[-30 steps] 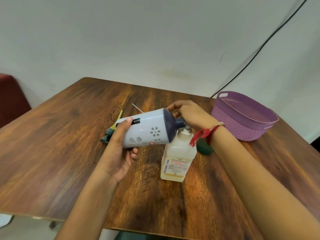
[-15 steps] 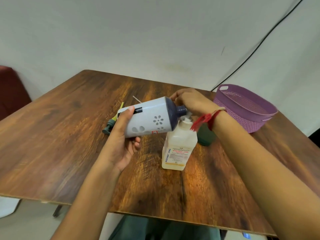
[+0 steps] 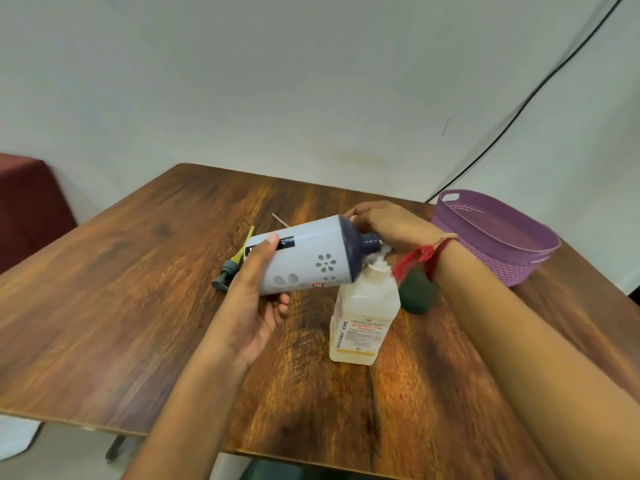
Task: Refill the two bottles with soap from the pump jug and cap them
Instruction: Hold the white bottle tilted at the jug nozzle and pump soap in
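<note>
Your left hand [image 3: 256, 303] grips the pale grey bottle [image 3: 311, 258] round its lower body, thumb laid across the top by a black label and the fingers curled underneath. The bottle is lifted off the table [image 3: 121, 289] and tipped almost onto its side, its dark blue shoulder and open neck pointing away from your grip toward the white pump head [image 3: 379, 263]. The neck sits right at the nozzle. Your right hand [image 3: 391, 223] lies over the top of that pump head with the fingers bent down behind the bottle's shoulder; whether they clasp the head or only press on it cannot be told. A red thread [image 3: 419, 258] is tied at that wrist. Straight below your right hand the pump jug [image 3: 363, 317] stands upright on the table, translucent with yellowish liquid low in it. Under your right wrist, just beside the jug, is a dark green object [image 3: 419, 296], too blurred to name. Beyond your left hand a loose pump cap [image 3: 228, 271] lies on the table. Past your right forearm stands a purple basket [image 3: 519, 258].
</note>
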